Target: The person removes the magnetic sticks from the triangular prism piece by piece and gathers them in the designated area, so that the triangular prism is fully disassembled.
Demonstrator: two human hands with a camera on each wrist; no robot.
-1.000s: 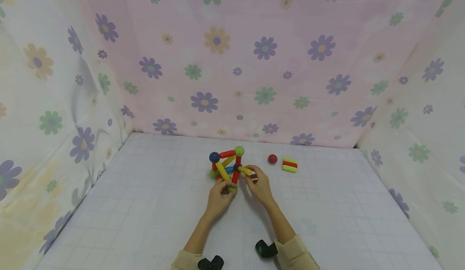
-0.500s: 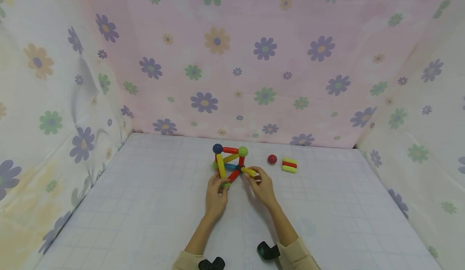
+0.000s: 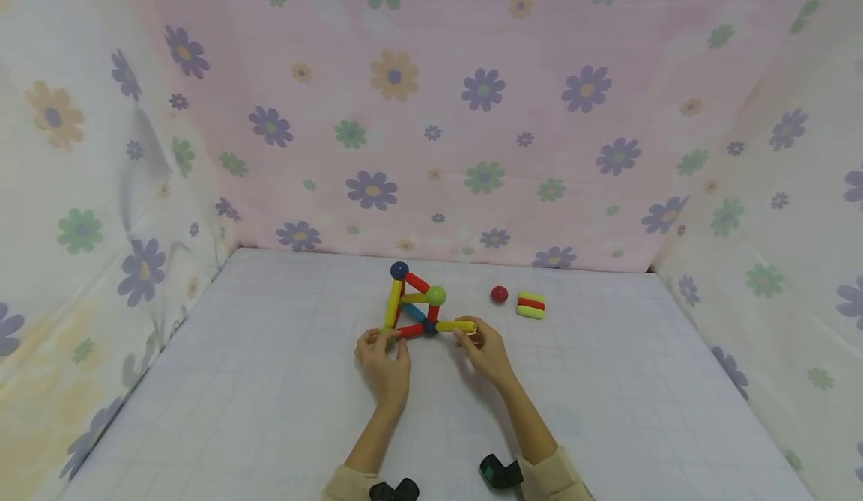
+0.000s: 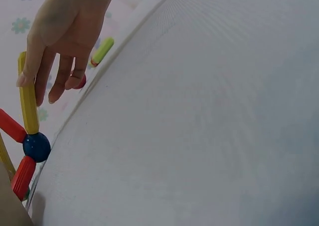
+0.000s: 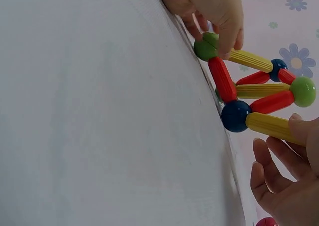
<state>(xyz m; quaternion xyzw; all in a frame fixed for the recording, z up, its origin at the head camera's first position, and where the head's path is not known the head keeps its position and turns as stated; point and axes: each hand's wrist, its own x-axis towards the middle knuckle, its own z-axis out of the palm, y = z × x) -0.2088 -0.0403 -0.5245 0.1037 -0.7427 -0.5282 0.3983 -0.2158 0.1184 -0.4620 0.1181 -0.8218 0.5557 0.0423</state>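
Observation:
A frame of magnetic rods and balls stands on the white table in the head view, with a dark blue ball at its top and a light green ball to the right. My left hand holds the near-left corner, fingers on a green ball beside a red rod. Sticking out to the right from another dark blue ball is a yellow rod. My right hand pinches this rod near its free end between thumb and fingers.
Right of the frame lie a loose red ball and a small row of rods, two yellow-green with a red one between. Flowered cloth walls off the table at the back and both sides.
The frame has turned, its near-left corner swinging left with my left hand. The yellow rod in my right hand now points more straight to the right.

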